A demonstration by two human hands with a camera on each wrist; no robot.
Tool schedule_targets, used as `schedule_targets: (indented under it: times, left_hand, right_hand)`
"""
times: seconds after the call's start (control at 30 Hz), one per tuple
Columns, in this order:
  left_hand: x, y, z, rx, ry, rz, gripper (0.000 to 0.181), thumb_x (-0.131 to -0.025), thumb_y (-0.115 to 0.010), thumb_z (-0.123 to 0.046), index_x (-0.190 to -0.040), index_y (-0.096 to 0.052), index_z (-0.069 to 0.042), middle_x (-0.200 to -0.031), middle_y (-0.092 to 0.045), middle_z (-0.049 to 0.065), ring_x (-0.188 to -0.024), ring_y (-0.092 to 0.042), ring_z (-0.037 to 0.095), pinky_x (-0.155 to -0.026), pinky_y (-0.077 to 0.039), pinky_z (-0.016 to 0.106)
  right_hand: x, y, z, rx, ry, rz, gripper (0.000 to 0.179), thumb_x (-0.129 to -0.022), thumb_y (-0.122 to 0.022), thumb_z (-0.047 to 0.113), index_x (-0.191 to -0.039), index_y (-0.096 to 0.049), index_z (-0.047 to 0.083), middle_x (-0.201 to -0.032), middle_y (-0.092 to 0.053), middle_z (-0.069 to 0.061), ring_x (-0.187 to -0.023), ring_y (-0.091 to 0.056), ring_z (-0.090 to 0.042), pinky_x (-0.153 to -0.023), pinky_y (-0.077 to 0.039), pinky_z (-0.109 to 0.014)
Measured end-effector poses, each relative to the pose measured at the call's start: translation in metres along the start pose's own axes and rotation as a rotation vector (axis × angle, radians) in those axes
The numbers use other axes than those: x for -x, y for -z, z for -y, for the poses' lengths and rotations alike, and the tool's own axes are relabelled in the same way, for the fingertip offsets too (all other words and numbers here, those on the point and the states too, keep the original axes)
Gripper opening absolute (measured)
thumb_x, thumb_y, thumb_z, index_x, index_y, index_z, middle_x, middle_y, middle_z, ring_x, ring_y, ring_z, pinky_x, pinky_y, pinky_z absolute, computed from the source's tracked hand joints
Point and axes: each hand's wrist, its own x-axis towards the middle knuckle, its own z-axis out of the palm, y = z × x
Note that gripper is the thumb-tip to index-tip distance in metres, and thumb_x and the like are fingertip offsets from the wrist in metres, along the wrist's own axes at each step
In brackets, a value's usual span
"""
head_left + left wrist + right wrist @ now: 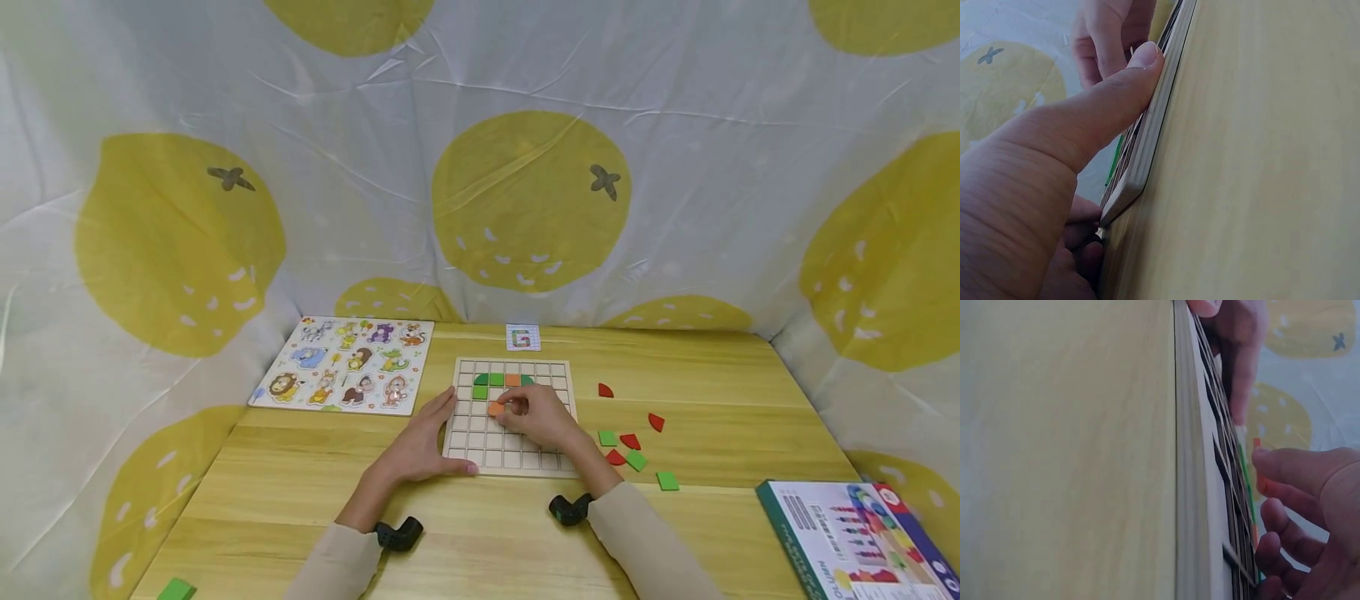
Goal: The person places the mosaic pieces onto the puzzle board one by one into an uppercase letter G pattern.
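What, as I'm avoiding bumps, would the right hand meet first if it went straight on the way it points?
Probably the lower green square on the board, though height is unclear; the right hand, pinching an orange piece, might pass above.

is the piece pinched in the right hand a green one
No, the right hand pinches an orange piece over the grid board.

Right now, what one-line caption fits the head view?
Right hand pinches an orange piece over the wooden grid board, left hand touching its edge; red and green pieces lie alongside.
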Motion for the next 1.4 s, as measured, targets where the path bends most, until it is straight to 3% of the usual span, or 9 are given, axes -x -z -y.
schedule_targets:
  times: [0.53,1.0,1.2,1.4]
  left_hand:
    - [-0.001,0.000,-0.002,0.013,-0.011,0.006,0.129,-0.070,-0.085,-0.069,-0.163,-0.025,-0.003,-0.174,-0.016,0.007,-0.160,-0.017,0.033,-0.125,-0.027,0.055]
    - [0.000,0.000,0.000,0.013,-0.004,0.000,0.129,-0.070,-0.086,-0.068,-0.163,-0.025,-0.004,-0.174,-0.016,0.007,-0.160,-0.017,0.032,-0.126,-0.026,0.054]
    - [0.000,0.000,0.001,0.010,-0.003,-0.001,0.129,-0.069,-0.085,-0.069,-0.163,-0.026,-0.004,-0.174,-0.016,0.006,-0.160,-0.017,0.031,-0.125,-0.027,0.055]
    - [-0.001,0.000,0.001,0.017,-0.004,-0.001,0.130,-0.069,-0.085,-0.070,-0.163,-0.025,-0.004,-0.174,-0.016,0.006,-0.160,-0.017,0.032,-0.125,-0.028,0.056]
  right_hand:
    - [-0.023,-0.015,0.009,0.081,-0.036,0.012,0.023,-0.090,-0.078,0.026,-0.111,-0.079,0.016,-0.080,-0.063,0.004,-0.067,-0.053,-0.012,-0.061,-0.045,-0.027]
    - [-0.025,-0.018,0.013,0.124,-0.035,0.023,0.026,-0.089,-0.081,0.029,-0.112,-0.080,0.016,-0.079,-0.063,0.006,-0.068,-0.053,-0.011,-0.061,-0.044,-0.026]
    - [-0.026,-0.017,0.011,0.083,-0.038,0.008,0.021,-0.089,-0.082,0.027,-0.107,-0.081,0.016,-0.080,-0.063,0.005,-0.070,-0.053,-0.013,-0.062,-0.045,-0.027]
    - [-0.027,-0.019,0.009,0.114,-0.019,0.008,0.017,-0.090,-0.081,0.029,-0.104,-0.081,0.018,-0.080,-0.064,0.007,-0.070,-0.055,-0.011,-0.062,-0.046,-0.026]
